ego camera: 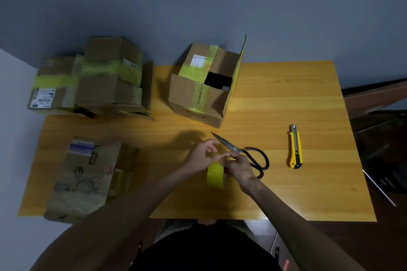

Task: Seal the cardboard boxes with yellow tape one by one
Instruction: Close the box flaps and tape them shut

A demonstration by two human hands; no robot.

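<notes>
Tape (215, 174) sits pinched between left grip (201, 156) and right grip (239, 168), near scissors (235, 149).

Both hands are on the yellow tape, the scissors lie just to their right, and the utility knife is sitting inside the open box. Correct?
Not quite. The head view shows the utility knife lying on the table, right of the scissors, not inside the open box. The rest holds: the left hand and right hand both hold the yellow tape.

Both bare forearms reach forward and converge; the left grip (201, 155) and right grip (239, 168) meet fingertip to fingertip, fingers curled, pinching yellow tape (215, 175) between them.
</notes>
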